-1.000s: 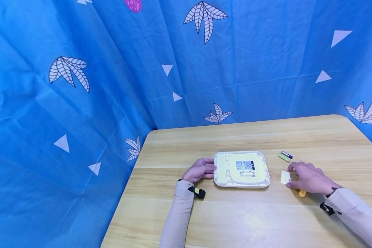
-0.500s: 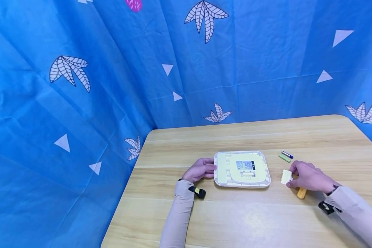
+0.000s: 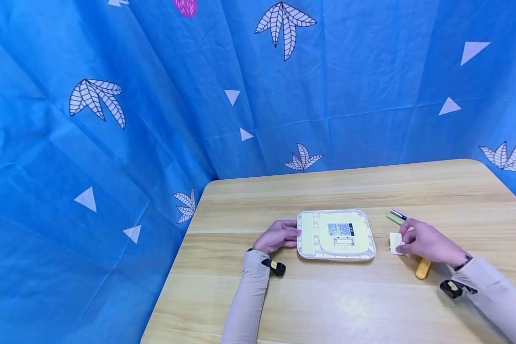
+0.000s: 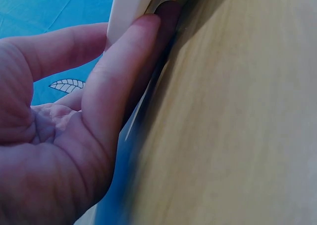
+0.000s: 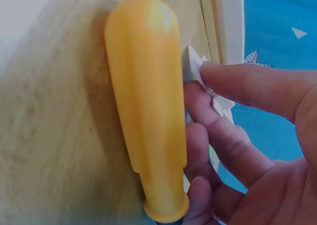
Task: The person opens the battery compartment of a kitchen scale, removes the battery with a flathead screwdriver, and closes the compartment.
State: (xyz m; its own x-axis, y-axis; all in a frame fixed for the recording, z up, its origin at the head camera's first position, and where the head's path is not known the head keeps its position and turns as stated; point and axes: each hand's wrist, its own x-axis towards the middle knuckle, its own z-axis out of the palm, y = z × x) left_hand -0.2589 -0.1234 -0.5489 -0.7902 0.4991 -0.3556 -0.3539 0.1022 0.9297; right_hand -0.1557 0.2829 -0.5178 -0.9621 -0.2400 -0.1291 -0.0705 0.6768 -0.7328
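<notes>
A white rounded rectangular device [image 3: 311,234] lies underside up, its label and battery bay [image 3: 344,241] facing upward. My left hand [image 3: 277,236] grips its left edge; in the left wrist view, digits lie on the edge and under it. My right hand [image 3: 430,242] pinches a small white battery cover [image 3: 394,242] between thumb and fingers, right of the device. An orange-handled tool, apparently a screwdriver [image 5: 146,96], sits beneath that hand, with the other curled fingers beside the handle. I cannot tell whether those fingers hold it. Most of its shaft is hidden.
Behind the right hand lie a green battery [image 3: 394,219] and a dark blue and silver battery [image 3: 398,214], side by side. The wooden table [image 3: 327,301] has rounded back corners. A blue patterned curtain [image 3: 361,81] hangs behind it and along its left.
My right hand has closed its fingertips on the battery cover and turned slightly, its fingertips now overlapping the green battery. More of the orange handle shows and it has swung. My left hand stays put.
</notes>
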